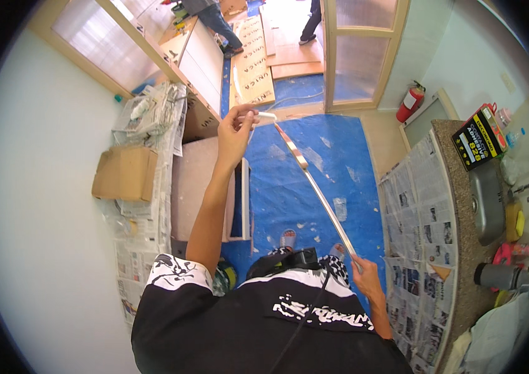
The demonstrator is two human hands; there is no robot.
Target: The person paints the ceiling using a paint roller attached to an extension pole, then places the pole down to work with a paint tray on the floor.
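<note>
My right hand (pixel 366 275) is wrapped round the lower end of a long pale pole (pixel 330 212), low on the right. The pole slants up and away to the left. Its far part is a reddish and wooden-looking handle (pixel 291 149), which ends beside a small white paint roller (pixel 267 116). My left hand (pixel 237 126) is raised on an outstretched arm, fingers pinched at the roller's left end. How the roller joins the handle is too small to make out.
Blue sheeting (pixel 314 193) covers the floor. On the left, a cardboard box (pixel 126 173) lies on a newspaper-covered surface. To the right, a counter holds a black and yellow adhesive can (pixel 480 138) and a sink (pixel 486 199). A red fire extinguisher (pixel 410 101) stands farther off. Two people's legs show beyond the doorway.
</note>
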